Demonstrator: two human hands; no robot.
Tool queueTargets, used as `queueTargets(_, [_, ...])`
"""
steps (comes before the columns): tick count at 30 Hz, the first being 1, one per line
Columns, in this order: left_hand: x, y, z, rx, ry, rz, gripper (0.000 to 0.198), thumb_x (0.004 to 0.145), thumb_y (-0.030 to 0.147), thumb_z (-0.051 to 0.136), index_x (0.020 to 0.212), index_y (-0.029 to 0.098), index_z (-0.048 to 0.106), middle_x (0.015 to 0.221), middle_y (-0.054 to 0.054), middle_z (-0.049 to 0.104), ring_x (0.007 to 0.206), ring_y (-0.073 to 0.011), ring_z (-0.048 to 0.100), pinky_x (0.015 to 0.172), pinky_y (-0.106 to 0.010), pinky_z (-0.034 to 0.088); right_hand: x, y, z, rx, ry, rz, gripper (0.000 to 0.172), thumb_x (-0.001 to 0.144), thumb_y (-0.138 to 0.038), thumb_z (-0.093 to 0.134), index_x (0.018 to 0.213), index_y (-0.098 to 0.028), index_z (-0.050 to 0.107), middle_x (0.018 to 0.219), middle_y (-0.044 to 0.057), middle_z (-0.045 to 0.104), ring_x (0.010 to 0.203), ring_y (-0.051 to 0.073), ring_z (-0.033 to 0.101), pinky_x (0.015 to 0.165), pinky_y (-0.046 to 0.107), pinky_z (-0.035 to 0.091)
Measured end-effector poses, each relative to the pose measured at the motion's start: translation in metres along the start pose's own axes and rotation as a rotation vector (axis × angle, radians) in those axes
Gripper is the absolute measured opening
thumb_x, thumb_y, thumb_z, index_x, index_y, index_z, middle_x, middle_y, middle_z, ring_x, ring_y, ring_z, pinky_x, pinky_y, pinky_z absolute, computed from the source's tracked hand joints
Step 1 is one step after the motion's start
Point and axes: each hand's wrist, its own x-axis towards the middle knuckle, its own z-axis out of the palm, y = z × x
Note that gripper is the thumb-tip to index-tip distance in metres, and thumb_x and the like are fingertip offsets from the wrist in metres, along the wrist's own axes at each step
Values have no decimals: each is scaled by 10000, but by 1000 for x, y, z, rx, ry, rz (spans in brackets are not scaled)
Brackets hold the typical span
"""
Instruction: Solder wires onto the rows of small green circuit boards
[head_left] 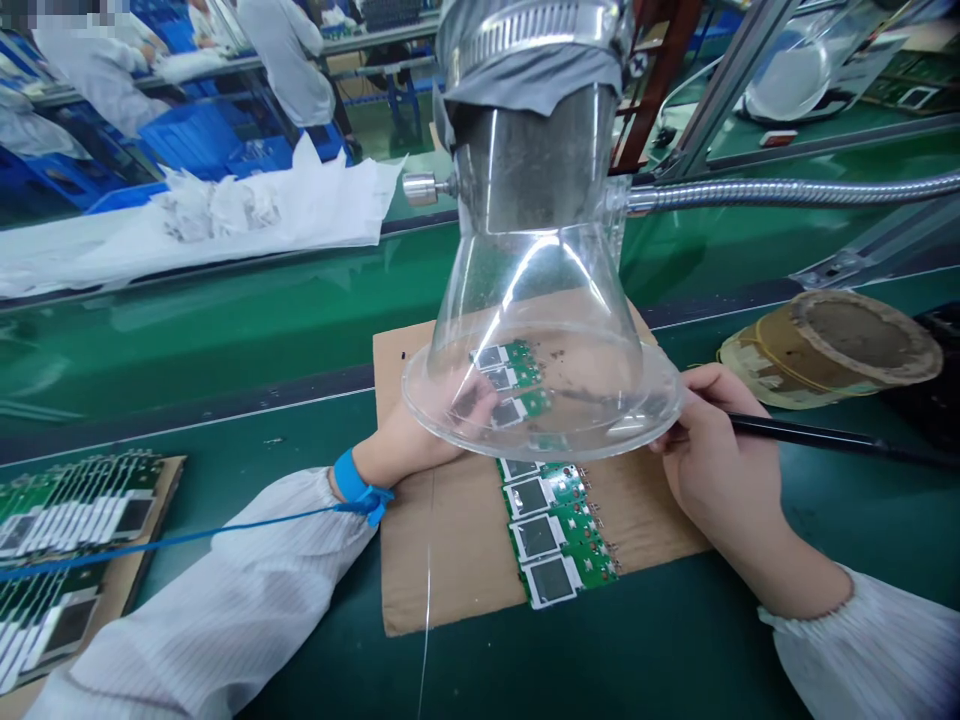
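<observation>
The left hand [420, 435], a blue wrist strap [352, 480] at its cuff, reaches under the rim of a clear fume hood [536, 390], its fingers [472, 395] curled close over a row of green circuit boards [551, 530] lying on a cardboard sheet [450, 560]. Whether they touch the boards, the plastic hides. The right hand [724, 470] pinches a slim black-handled tool [810, 432] like a pen, its tip out of sight. Dark specks [559, 355] on the cardboard could bridge contacts if dragged onto the boards, and a hot tip, if this is an iron, could burn those near fingers. The strap's blue cord [187, 535] runs left over stacked boards [75, 505], where a sleeve [225, 590] could snag it. Farther off, a metal hose [787, 193] feeds the hood, and co-workers [285, 60] stand among blue crates [191, 135].
</observation>
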Motion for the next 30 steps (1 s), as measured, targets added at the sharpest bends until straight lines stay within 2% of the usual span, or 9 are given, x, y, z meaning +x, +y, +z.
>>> queueTargets(4, [-4, 2, 0, -81, -86, 48, 224, 1075, 340, 614, 895, 206, 620, 764, -2, 642, 680, -150, 585, 613, -298, 467, -4, -3, 1, -33, -26, -44, 170, 1014, -271, 672, 855, -262, 611, 610, -43, 529, 530, 142, 495, 493, 280, 380])
queueTargets(9, [4, 1, 3, -29, 83, -61, 239, 1047, 293, 610, 829, 206, 563, 736, 13, 604, 651, -136, 542, 603, -298, 423, 2, -13, 3, -253, -129, -199, 172, 1019, -305, 693, 866, -253, 632, 639, -37, 587, 551, 140, 545, 516, 282, 415])
queueTargets(13, [10, 3, 2, 88, 51, -38, 283, 1021, 307, 598, 763, 207, 540, 689, 5, 564, 631, -147, 509, 586, -313, 395, 12, -15, 11, -326, -151, -310, 189, 1010, -357, 714, 871, -250, 643, 670, -37, 592, 566, 136, 539, 528, 285, 428])
queueTargets(18, [10, 7, -2, 64, 29, -50, 178, 1002, 300, 594, 856, 208, 550, 764, -13, 605, 670, -157, 523, 618, -330, 434, 12, -11, 19, -445, -176, -396, 88, 973, -352, 760, 983, -280, 710, 808, -6, 700, 691, 182, 641, 621, 327, 513])
queueTargets(22, [10, 6, -4, 104, 34, -33, 156, 999, 283, 595, 871, 213, 540, 746, -11, 598, 655, -161, 530, 617, -339, 435, 9, -13, 20, -425, -245, -404, 140, 998, -300, 735, 1138, -312, 724, 966, 18, 770, 825, 219, 727, 720, 364, 607])
queueTargets(25, [11, 5, -4, 105, 5, -10, 167, 996, 276, 609, 858, 219, 534, 735, -8, 605, 648, -165, 550, 607, -333, 445, 11, -16, 22, -384, -305, -379, 134, 1022, -298, 696, 1154, -303, 720, 1063, 35, 786, 970, 249, 761, 841, 407, 643])
queueTargets(30, [14, 5, -4, 125, -10, 3, 209, 980, 226, 595, 797, 221, 495, 700, 1, 584, 611, -150, 528, 571, -315, 428, 12, -18, 25, -348, -347, -346, 145, 1050, -367, 643, 1159, -304, 714, 1117, 61, 790, 1037, 280, 768, 889, 458, 652])
